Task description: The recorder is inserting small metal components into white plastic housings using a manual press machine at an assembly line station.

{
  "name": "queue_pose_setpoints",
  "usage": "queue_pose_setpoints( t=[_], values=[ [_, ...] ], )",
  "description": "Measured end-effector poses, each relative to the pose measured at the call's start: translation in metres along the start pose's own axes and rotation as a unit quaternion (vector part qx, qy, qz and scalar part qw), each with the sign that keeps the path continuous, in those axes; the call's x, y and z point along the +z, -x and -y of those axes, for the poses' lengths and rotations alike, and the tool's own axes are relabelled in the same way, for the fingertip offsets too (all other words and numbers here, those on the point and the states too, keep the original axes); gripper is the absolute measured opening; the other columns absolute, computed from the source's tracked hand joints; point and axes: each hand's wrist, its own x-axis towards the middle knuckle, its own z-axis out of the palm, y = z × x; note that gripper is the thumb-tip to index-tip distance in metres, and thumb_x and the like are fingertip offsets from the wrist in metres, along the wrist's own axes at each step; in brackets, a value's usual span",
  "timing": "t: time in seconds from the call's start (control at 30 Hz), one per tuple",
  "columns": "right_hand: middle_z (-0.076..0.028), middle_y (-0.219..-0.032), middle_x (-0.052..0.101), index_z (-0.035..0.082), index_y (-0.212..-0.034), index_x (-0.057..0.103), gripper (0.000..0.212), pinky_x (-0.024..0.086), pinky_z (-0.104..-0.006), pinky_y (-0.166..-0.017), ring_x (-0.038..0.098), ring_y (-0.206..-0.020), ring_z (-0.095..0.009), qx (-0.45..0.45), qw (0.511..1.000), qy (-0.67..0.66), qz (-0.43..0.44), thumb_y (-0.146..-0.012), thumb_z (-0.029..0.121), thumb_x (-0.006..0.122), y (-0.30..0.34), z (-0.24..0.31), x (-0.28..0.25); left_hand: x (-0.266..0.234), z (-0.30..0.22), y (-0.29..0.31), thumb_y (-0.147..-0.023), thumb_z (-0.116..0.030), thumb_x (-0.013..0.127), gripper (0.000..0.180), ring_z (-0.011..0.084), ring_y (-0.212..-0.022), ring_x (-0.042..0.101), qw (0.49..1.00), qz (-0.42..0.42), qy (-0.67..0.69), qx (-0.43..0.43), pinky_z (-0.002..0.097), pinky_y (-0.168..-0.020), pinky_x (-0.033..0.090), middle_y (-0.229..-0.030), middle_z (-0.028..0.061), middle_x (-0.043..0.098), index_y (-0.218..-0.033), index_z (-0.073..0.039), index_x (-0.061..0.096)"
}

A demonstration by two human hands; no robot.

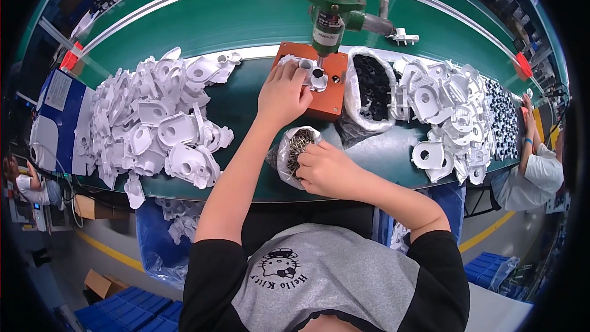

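My left hand [284, 95] rests over a white plastic housing [321, 84] seated on an orange block [337, 98], its fingers bent and pressed onto the part. A small black round piece [317, 73] sits on the housing, right under the tip of a green powered driver [327, 24]. Nearer to me, my right hand [329, 171] reaches into a white bag [285, 169] of small brass-coloured screws [299, 146]. Its fingers are drawn together among the screws; the fingertips are partly hidden, so how many it holds is unclear.
White housings lie heaped at left [144, 123] and right [452, 110]. A bag of black parts [372, 83] stands beside the block, and rows of black-and-white pieces [503, 120] lie farther right. Another person [531, 166] works at the right end. Blue bins [157, 233] stand below the table edge.
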Motion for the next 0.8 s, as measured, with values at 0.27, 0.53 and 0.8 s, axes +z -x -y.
queue_pose_setpoints(
  t=[0.27, 0.53, 0.8],
  values=[
    [-0.001, -0.074, 0.052, 0.012, -0.066, 0.062, 0.011, 0.041, -0.0312, -0.072, 0.053, -0.08, -0.018, -0.018, 0.999, 0.034, 0.014, -0.067, 0.02, 0.069, -0.0019, 0.0013, 0.003, 0.0005, -0.0005, -0.0002, -0.073, -0.016, 0.061, 0.032, 0.0328, -0.099, 0.056, 1.0, 0.003, -0.001, -0.003, 0.0425, -0.094, 0.045, -0.105, 0.0155, 0.057, -0.102, -0.003, 0.055],
    [-0.001, -0.073, 0.052, 0.012, -0.064, 0.06, 0.011, 0.041, -0.0312, -0.07, 0.053, -0.078, -0.018, -0.03, 0.998, 0.046, 0.003, -0.065, 0.019, 0.068, -0.0029, 0.0025, 0.0044, 0.0004, 0.0, -0.0001, -0.074, -0.016, 0.061, 0.032, 0.0329, -0.099, 0.056, 1.0, 0.006, -0.006, -0.003, 0.0429, -0.095, 0.044, -0.106, 0.0163, 0.057, -0.102, -0.003, 0.055],
    [-0.001, -0.07, 0.051, 0.012, -0.061, 0.058, 0.011, 0.04, -0.0307, -0.068, 0.052, -0.075, -0.018, -0.036, 0.998, 0.054, -0.009, -0.065, 0.018, 0.067, -0.003, 0.003, 0.0023, 0.0002, -0.0009, -0.0002, -0.074, -0.016, 0.061, 0.031, 0.0331, -0.099, 0.056, 1.0, 0.004, 0.003, -0.004, 0.0425, -0.095, 0.044, -0.104, 0.016, 0.057, -0.102, -0.003, 0.055]
  ],
)
